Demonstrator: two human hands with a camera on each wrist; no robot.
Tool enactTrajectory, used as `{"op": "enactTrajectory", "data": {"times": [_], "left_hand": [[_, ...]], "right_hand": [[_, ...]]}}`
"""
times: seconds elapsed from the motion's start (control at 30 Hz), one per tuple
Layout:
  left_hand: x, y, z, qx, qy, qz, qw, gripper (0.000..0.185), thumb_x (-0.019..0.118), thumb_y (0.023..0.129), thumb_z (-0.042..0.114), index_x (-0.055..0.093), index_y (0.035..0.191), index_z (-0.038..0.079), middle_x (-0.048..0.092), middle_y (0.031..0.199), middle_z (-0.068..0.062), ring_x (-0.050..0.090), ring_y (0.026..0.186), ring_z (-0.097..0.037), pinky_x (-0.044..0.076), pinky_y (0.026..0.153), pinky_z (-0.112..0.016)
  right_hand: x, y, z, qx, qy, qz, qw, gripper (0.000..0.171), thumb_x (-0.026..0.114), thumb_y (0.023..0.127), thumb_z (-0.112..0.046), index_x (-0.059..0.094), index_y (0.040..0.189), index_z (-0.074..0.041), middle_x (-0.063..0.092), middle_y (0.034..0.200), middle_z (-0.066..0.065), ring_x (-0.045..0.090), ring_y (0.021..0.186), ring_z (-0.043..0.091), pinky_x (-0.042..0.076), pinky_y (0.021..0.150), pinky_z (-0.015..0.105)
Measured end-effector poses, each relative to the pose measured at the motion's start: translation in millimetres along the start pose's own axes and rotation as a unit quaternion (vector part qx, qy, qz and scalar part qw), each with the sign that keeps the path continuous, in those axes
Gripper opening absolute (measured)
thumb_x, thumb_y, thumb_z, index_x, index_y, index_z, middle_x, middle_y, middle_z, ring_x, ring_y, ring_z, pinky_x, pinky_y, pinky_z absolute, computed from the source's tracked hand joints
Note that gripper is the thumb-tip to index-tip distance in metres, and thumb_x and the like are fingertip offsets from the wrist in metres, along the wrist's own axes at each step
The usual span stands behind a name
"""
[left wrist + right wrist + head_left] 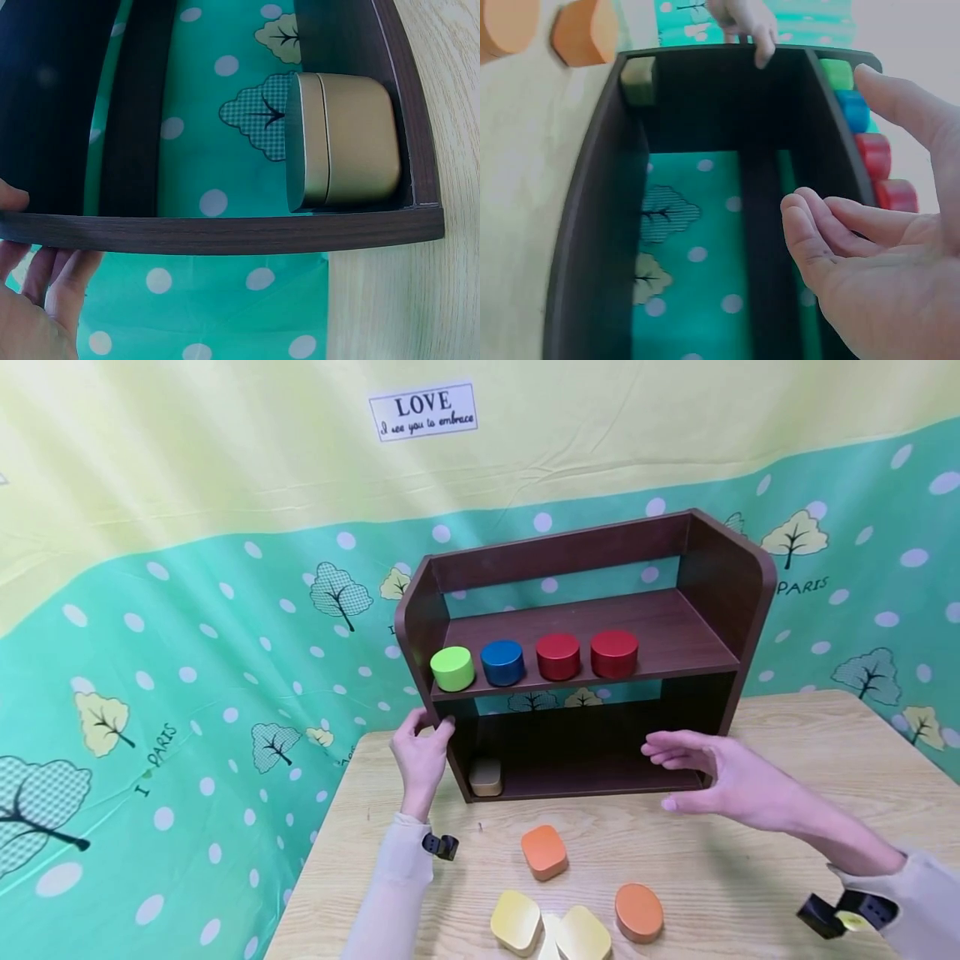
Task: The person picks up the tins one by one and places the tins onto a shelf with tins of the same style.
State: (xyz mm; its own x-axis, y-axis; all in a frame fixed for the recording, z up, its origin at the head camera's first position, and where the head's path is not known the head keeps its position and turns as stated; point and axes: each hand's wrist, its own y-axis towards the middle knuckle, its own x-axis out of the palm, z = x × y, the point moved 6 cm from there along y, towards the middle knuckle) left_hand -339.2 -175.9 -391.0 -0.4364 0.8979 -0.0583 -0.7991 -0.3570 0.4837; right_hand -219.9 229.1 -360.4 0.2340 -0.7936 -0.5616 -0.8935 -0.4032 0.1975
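My left hand (422,758) grips the stiff, likely heavy shelf (577,652) at centre frame, right hand (720,777) open beside it.

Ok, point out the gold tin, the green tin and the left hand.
gold tin (360,142), left wrist view, on its lid.
green tin (452,668), head view, on its top face.
left hand (422,758), head view, back of hand.

We've got four round tins up top: green (452,668), blue (502,662), two red. Orange tins (544,852) and yellow tins (516,922) sit on the table (787,852).
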Motion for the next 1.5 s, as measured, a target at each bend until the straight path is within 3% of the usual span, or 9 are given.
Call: {"op": "enactTrajectory", "data": {"times": [0.2,0.37,0.43,0.67,0.8,1.03,1.27,1.5], "left_hand": [[0.1,-0.5,-1.8,-0.006,-0.002,-0.002,1.0,0.01,0.083,0.087,0.001,0.079,0.095,0.002,0.074,0.089,-0.014,0.065,0.089,-0.014,0.051,0.083,-0.022],[0.1,-0.5,-2.1,-0.006,-0.007,0.0,1.0,0.01,0.083,0.087,0.0,0.079,0.096,0.001,0.072,0.089,-0.013,0.065,0.089,-0.014,0.051,0.081,-0.021],[0.2,-0.5,-2.1,-0.005,-0.009,0.001,0.9999,0.01,0.083,0.087,0.0,0.079,0.095,0.001,0.072,0.089,-0.013,0.066,0.089,-0.015,0.051,0.082,-0.021],[0.6,-0.4,-2.0,-0.005,-0.009,0.001,0.9999,0.009,0.083,0.086,0.0,0.079,0.094,0.002,0.073,0.088,-0.012,0.067,0.09,-0.015,0.051,0.083,-0.022],[0.9,-0.1,-2.0,-0.005,-0.008,-0.002,1.0,0.009,0.083,0.087,0.001,0.079,0.095,0.003,0.073,0.088,-0.012,0.067,0.091,-0.015,0.053,0.083,-0.023],[0.1,-0.4,-3.5,-0.006,-0.003,-0.001,1.0,0.009,0.083,0.087,0.001,0.079,0.095,0.002,0.074,0.089,-0.014,0.067,0.093,-0.016,0.053,0.085,-0.025],[-0.1,-0.5,-3.8,-0.007,-0.003,-0.002,1.0,0.009,0.083,0.087,0.002,0.079,0.095,0.003,0.074,0.089,-0.013,0.067,0.093,-0.016,0.053,0.085,-0.026],[0.0,-0.6,-3.7,-0.003,-0.003,0.0,1.0,0.009,0.084,0.086,0.001,0.079,0.094,0.003,0.074,0.089,-0.014,0.067,0.092,-0.014,0.053,0.085,-0.026]], "right_hand": [[13.5,-5.6,11.9,-0.009,0.032,-0.01,0.999,0.072,0.087,0.088,-0.009,0.056,0.151,0.004,0.07,0.142,0.022,0.063,0.118,-0.01,0.053,0.099,0.012],[23.6,-9.3,18.2,-0.016,0.042,-0.018,0.999,0.071,0.087,0.087,-0.009,0.058,0.151,0.001,0.072,0.139,-0.003,0.064,0.119,-0.006,0.053,0.1,0.014],[28.1,-11.0,20.2,-0.016,0.043,-0.024,0.999,0.072,0.088,0.087,-0.01,0.058,0.151,0.0,0.072,0.139,-0.006,0.063,0.12,-0.006,0.053,0.1,0.015],[42.1,-17.3,28.2,-0.009,0.048,-0.051,0.997,0.076,0.089,0.086,-0.017,0.056,0.152,0.001,0.07,0.143,0.017,0.062,0.121,-0.007,0.054,0.101,0.018],[48.1,-21.2,32.5,-0.012,0.055,-0.065,0.996,0.077,0.089,0.085,-0.017,0.055,0.153,0.001,0.069,0.144,0.016,0.061,0.122,-0.007,0.054,0.102,0.017],[53.5,-27.9,36.5,-0.04,0.049,-0.065,0.996,0.073,0.09,0.085,-0.013,0.059,0.151,-0.003,0.071,0.143,-0.001,0.063,0.125,-0.003,0.053,0.104,0.018],[65.9,-36.3,47.1,-0.027,0.063,-0.093,0.993,0.074,0.089,0.086,-0.015,0.058,0.151,0.001,0.07,0.145,0.016,0.064,0.127,0.0,0.054,0.104,0.019],[77.4,-45.0,59.2,-0.016,0.08,-0.113,0.99,0.079,0.089,0.085,-0.021,0.056,0.152,0.003,0.069,0.145,0.02,0.062,0.127,-0.002,0.052,0.105,0.017]]}}
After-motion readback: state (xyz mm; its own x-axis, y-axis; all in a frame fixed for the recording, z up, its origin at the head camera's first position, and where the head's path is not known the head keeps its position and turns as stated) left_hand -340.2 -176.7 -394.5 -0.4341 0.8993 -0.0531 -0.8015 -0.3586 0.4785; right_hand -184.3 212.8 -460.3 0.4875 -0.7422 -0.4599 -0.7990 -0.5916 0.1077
